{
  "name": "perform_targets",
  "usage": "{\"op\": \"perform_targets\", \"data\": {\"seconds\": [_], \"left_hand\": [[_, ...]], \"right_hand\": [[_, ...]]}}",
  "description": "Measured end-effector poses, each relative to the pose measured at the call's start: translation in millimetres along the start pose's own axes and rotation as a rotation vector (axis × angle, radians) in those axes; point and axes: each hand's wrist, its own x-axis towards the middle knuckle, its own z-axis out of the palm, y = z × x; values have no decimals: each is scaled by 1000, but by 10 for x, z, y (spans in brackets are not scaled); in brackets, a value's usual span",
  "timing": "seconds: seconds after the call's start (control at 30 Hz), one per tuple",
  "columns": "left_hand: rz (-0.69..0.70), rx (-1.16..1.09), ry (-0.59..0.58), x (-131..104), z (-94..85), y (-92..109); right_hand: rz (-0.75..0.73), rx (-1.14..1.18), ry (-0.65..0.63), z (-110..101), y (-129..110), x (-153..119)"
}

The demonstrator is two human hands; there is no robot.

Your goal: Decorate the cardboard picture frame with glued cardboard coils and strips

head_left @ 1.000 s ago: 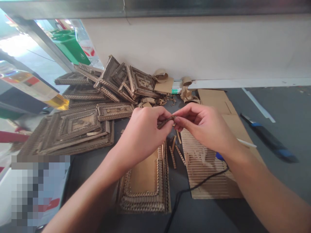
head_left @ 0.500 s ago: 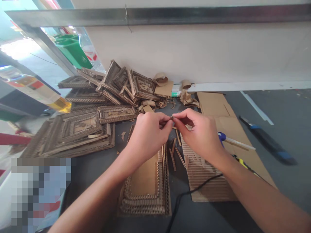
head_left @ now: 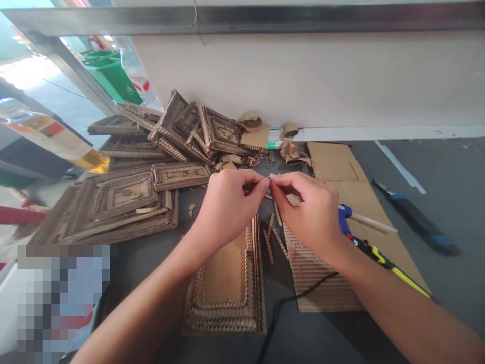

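Observation:
Fingertips of my left hand [head_left: 235,207] and my right hand [head_left: 308,215] meet in a pinch over the table. Between them is a tiny piece of cardboard [head_left: 269,178], mostly hidden by the fingers. Beneath my left hand lies a long rectangular cardboard frame [head_left: 223,278] with layered corrugated edging and a plain brown middle. Several narrow corrugated strips [head_left: 281,243] are scattered beside it. Under my right hand and forearm is a corrugated cardboard sheet [head_left: 322,296], with a blue, black and yellow glue gun [head_left: 364,247] partly covered by my wrist.
Stacked cardboard frames [head_left: 121,197] and a leaning pile [head_left: 185,131] fill the back left. A black-handled knife [head_left: 420,222] lies at right, near a white strip [head_left: 401,167]. A black cord [head_left: 278,308] crosses the front. A bottle of yellow liquid [head_left: 56,134] stands at left.
My hands stay pinched together, turned slightly, and the small piece shows less between the fingertips. More of the glue gun shows past my right wrist. The view has shifted a little.

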Motion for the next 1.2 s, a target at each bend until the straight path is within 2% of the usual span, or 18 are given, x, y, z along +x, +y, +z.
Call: {"op": "perform_targets", "data": {"seconds": [0.1,0.2,0.33,0.47,0.57,0.7,0.93,1.2], "left_hand": [[-24,9,4,16,-33,-4],[1,28,-33,31,-81,-27],[134,53,-79,39,-123,-63],[279,78,-69,34,-118,-63],[278,86,-33,26,-97,-52],[174,34,21,9,-49,-41],[78,-119,164,-25,93,-43],[27,-210,149,-64,184,-35]], "right_hand": [[87,84,-54,-22,-29,0],[273,253,-170,-81,-20,38],[480,489,-321,-200,50,152],[573,582,-420,-284,102,244],[584,618,-428,-291,108,260],[559,610,-406,-269,102,246],[462,459,-267,-258,96,194],[423,375,-204,-194,50,162]]}}
